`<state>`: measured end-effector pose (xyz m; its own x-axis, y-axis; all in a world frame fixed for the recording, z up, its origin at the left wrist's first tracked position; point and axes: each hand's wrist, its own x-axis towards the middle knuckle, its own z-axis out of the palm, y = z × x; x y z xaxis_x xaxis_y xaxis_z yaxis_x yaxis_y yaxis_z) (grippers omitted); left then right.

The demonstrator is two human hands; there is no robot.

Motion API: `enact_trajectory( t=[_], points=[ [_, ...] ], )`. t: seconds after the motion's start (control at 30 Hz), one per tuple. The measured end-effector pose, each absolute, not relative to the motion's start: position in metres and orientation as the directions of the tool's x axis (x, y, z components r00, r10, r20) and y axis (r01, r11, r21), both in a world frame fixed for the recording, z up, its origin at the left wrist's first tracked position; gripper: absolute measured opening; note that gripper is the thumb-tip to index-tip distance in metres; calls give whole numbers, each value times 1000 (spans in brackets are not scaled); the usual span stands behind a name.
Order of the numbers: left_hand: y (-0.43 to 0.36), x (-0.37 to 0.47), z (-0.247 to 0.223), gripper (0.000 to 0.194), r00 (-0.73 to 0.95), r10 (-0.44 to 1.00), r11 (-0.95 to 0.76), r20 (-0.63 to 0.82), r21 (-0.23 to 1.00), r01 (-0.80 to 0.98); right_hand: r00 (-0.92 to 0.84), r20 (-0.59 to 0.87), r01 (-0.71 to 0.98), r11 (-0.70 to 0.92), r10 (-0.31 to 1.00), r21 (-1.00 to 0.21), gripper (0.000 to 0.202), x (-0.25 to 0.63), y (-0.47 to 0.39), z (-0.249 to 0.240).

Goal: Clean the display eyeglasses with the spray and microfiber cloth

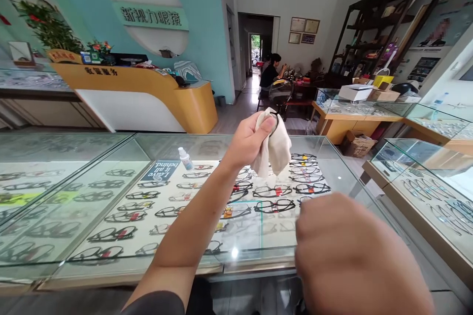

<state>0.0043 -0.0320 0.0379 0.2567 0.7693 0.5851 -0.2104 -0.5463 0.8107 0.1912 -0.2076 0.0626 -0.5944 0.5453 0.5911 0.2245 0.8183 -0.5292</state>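
Observation:
Over the glass counter, my left hand (251, 139) is closed with its thumb pressed on a pale cloth (280, 150). A thin dark curved rim (275, 125), like part of an eyeglass frame, shows at the cloth's fold; the rest is covered. Large and blurred close to the camera, my right hand (354, 256) looks curled into a fist, its back towards me. Its fingertips, and anything in them, are hidden. Beneath both hands, rows of eyeglasses (275, 205) lie inside the glass display case (236, 268).
A small white spray bottle (185, 158) stands on the glass at the left, near a blue card (160, 171). More showcases flank the counter, one at the right (436, 202). Behind are a wooden reception desk (195, 108) and a seated person (271, 76).

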Motion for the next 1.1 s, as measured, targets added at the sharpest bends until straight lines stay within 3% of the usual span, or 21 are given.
enact_trajectory(
  t=[0.03,0.07,0.13,0.2,0.23,0.33,0.5,0.6,0.73,1.0,1.1],
  points=[
    [-34,3,39,51,245,783,-533,572,820,-210,-668,581,125,840,464,-527,31,190,-191,70],
    [-36,1,41,51,234,791,-526,565,824,-211,-590,659,84,847,466,-524,27,190,-174,75],
    [-40,0,42,50,210,791,-538,575,816,-209,-255,759,149,800,599,-581,25,189,-138,76],
    [-43,1,42,49,188,783,-563,593,804,-193,-37,732,111,730,681,-674,12,187,-105,71],
    [-44,3,41,48,183,780,-570,599,800,-189,-21,688,59,688,725,-723,6,185,-91,67],
    [-44,11,36,47,187,768,-576,613,788,-217,-70,566,-161,551,821,-819,21,175,-63,54],
    [-38,15,30,52,148,790,-557,595,797,-234,-26,507,-384,460,862,-801,26,158,-45,39],
    [-33,5,34,58,235,760,-584,606,796,-162,-18,435,-463,378,900,-802,31,156,-39,38],
    [-29,0,36,57,335,752,-553,568,820,-149,-8,377,-480,327,926,-814,39,156,-36,40],
    [-25,22,24,58,88,809,-550,581,801,-235,-61,409,-465,337,910,-818,40,147,-32,34],
    [-25,17,26,60,133,802,-551,582,807,-210,-15,398,-463,347,917,-816,40,147,-30,35]
  ],
)
